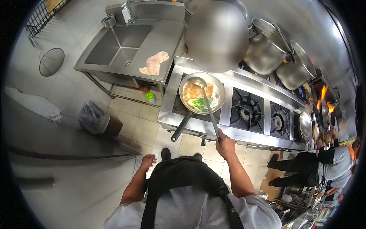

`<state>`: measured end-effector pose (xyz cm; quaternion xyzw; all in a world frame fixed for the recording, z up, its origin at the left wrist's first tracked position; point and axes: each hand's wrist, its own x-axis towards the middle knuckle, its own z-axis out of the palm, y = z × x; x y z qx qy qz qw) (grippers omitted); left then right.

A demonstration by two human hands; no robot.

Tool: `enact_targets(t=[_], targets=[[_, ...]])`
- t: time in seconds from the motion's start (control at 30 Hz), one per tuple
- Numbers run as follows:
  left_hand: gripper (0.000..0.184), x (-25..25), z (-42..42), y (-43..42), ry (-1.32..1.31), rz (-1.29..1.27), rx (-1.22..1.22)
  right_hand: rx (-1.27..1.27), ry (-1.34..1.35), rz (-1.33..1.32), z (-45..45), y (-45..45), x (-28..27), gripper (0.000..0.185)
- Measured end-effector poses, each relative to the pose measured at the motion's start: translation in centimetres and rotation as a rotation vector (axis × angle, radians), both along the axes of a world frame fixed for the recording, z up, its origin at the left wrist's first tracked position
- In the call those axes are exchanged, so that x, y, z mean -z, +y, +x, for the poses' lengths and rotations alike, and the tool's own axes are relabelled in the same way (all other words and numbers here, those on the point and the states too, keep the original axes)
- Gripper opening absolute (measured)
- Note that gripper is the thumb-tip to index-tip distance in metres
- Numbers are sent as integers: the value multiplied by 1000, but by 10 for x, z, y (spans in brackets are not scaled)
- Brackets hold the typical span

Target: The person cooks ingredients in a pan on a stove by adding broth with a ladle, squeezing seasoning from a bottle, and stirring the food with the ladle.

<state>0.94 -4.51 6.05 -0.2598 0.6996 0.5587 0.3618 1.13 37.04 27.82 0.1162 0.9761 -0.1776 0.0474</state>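
My right hand (226, 146) is closed round the handle of a long metal ladle (210, 108). The ladle's bowl rests inside a frying pan (221, 86) on the left burner of the stove. Brown food (192, 92) and green leafy vegetables (200, 105) lie in liquid in the pan. The pan's black handle (181, 127) points toward me, and no hand is on it. My left hand (149, 161) hangs low at my left, away from the stove, its fingers curled; whether it holds anything is too small to tell.
A metal sink (118, 45) with a crumpled cloth (154, 63) on its counter stands at the left. Large pots (265, 49) line the back. Flames (324, 97) rise at the far right, near a co-worker (337, 162). A bin (95, 118) stands on the floor.
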Motion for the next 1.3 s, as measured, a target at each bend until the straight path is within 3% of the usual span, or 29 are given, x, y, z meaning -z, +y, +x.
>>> enact_targets(t=[0.17,0.27,0.4,0.5,0.63,0.7,0.77,0.9,0.97,1.1,1.3], targets=[[29,-31,-58,37,168,41,64,-2,34,-34,17,1,4,61],[29,-30,-63,40,123,6,70,39,119,-211,33,6,-10,60],[32,-5,-40,25,-44,14,13,156,26,-805,53,12,-37,61],[35,9,-8,12,-119,-32,10,226,-107,-946,64,10,-65,62],[34,32,28,-12,-258,-174,100,201,-124,-897,81,14,-55,61],[32,62,45,-38,-152,-192,389,215,-115,-799,83,16,-54,59],[30,71,53,-47,30,-205,507,233,-112,-682,83,17,-55,58],[27,67,57,-47,-29,-200,238,172,-164,-740,86,29,-67,57],[25,39,39,-28,-204,-201,27,151,-205,-696,90,30,-78,56],[22,40,28,-22,-97,-123,13,83,-296,-455,86,20,-101,56],[21,46,30,-25,-37,-93,27,15,-156,-194,77,15,-73,58]])
